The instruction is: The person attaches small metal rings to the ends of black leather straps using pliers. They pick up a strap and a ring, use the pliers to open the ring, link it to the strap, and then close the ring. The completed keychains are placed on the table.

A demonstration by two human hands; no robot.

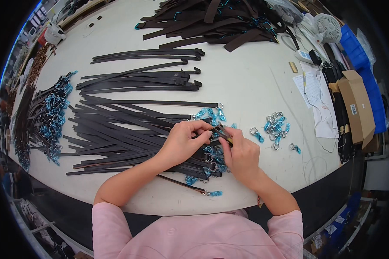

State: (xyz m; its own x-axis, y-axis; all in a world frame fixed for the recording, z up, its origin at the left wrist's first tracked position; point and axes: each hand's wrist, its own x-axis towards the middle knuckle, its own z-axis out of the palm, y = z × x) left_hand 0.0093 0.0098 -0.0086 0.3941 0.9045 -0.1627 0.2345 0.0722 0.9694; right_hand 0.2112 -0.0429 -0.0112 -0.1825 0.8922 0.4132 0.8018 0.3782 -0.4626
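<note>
Strap [218,133] end-on rightward between hands [183,140]

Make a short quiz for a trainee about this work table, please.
1. True or false: both hands meet at one dark strap end.
2. Which side of the right hand has the loose pile of metal clips in blue wrap? A) left B) right
3. What white device stands at the far right of the table?

Key: 1 true, with the left hand joining; 2 B; 3 a small fan.
</note>
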